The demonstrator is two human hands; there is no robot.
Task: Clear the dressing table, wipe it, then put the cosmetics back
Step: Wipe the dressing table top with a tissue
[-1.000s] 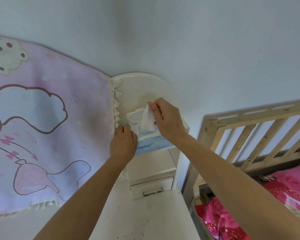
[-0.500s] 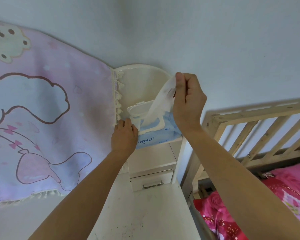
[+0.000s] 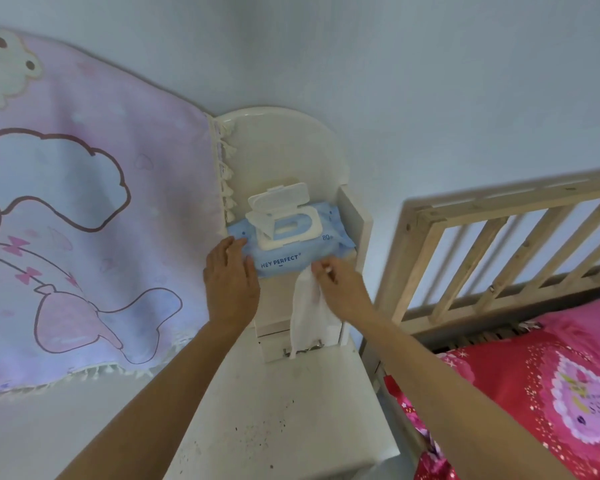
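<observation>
Wipe [image 3: 306, 308] hanging lengthwise downward, right hand [image 3: 340, 285] pinching

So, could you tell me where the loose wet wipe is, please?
In the head view the wet wipe hangs pinched by the right hand, just below the blue wipes pack, right of the left hand.
</observation>
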